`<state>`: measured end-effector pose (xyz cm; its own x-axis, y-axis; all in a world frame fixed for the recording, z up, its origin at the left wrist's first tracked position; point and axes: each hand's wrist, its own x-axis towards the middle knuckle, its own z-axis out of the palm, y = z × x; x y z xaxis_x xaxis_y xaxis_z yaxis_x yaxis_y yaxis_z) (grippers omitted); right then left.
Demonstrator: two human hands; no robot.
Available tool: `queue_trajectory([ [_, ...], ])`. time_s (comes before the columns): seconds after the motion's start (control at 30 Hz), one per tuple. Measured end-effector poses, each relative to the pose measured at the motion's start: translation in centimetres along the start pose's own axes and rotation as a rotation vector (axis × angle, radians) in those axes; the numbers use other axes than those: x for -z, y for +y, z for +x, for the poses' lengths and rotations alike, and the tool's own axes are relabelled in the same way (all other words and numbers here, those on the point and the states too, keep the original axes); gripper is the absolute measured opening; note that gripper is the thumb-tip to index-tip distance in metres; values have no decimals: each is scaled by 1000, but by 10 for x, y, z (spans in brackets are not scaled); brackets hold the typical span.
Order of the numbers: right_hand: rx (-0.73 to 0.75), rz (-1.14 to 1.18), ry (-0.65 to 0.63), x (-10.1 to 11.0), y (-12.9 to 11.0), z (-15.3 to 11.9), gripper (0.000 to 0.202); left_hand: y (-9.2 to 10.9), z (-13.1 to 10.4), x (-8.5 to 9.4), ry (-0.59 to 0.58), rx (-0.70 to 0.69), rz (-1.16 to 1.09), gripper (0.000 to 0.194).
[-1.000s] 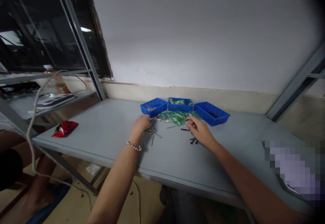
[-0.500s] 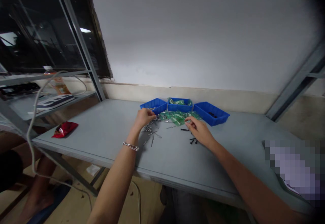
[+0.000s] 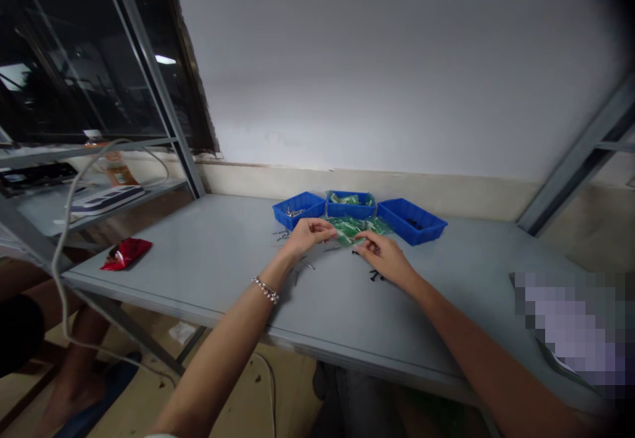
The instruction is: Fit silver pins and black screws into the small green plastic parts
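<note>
My left hand (image 3: 308,234) is closed in a pinch at the left edge of a small green-tinted plastic bag (image 3: 342,236); what sits between its fingertips is too small to make out. On the bag's right side, the fingers of my right hand (image 3: 383,254) are pinched on its edge. Just behind lies a heap of similar green bags (image 3: 370,225). Thin silver metal pins (image 3: 308,264) are scattered below and beside my left hand, which partly covers them. A few black screws (image 3: 374,275) lie under my right hand.
Three blue bins stand along the wall: a left bin (image 3: 285,221) with metal pins, a middle bin (image 3: 351,211) with green packets, a right bin (image 3: 426,234) with black pieces. A red packet (image 3: 126,253) lies at the left. Another person's leg (image 3: 74,365) shows lower left.
My left hand has moved right, from the metal pins to the green bag. My right hand has shifted slightly left and down, and the two hands are closer together.
</note>
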<state>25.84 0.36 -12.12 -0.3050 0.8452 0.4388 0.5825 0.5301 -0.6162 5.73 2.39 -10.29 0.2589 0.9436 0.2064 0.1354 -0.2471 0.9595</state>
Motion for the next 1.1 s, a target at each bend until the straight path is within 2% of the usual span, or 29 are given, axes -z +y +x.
queue_trajectory([
  [0.2,10,41,9,-3,-1,0,20,-10,2,-6,-25,-29,-42,18],
  [0.67,34,17,36,-3,-4,-1,17,-13,4,-13,-59,-69,-176,19],
  [1.1,36,7,43,-3,-3,-1,18,-9,0,-15,-50,-119,-106,20],
])
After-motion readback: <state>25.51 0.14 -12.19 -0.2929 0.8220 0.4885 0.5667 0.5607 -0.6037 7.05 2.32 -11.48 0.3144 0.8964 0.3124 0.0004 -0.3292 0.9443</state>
